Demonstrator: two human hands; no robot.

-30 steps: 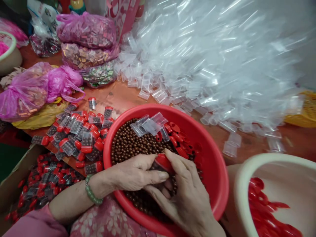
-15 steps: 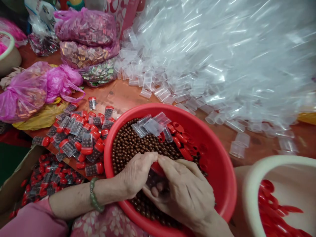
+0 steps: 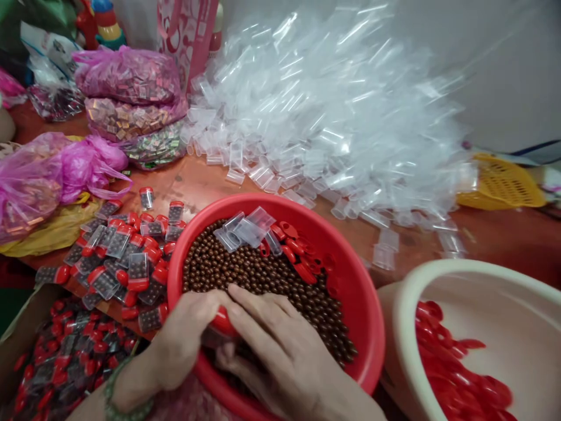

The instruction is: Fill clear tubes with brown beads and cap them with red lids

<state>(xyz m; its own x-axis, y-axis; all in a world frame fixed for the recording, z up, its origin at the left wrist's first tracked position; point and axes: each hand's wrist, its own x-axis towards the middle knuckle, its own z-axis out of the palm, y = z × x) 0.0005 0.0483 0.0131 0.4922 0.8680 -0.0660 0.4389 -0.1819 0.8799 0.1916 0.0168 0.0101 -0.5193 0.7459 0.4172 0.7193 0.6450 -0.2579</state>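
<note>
Over the near left rim of a red basin [image 3: 372, 304], my left hand [image 3: 186, 336] and my right hand [image 3: 280, 351] close together round one small clear container with a red cap [image 3: 222, 321]. Fingers of both hands press at the cap, and much of the clear body is hidden behind them. Beneath and beyond the hands, the basin holds many small brown balls [image 3: 245, 269]. On top of the balls lie several clear empty tubes [image 3: 252, 229] and, at the basin's right side, loose red caps [image 3: 302, 257].
Left of the basin are capped containers filled with dark balls [image 3: 127, 251], above a box of more [image 3: 74, 351]. Behind rises a heap of clear tubes [image 3: 328, 117]. Pink bags [image 3: 131, 76] stand back left. A cream tub [image 3: 407, 304] of red caps is at right, a yellow basket [image 3: 504, 181] behind it.
The view has swung right, bringing the yellow basket and more of the cream tub into sight. Both hands have shifted toward the basin's near left rim, still holding the capped container.
</note>
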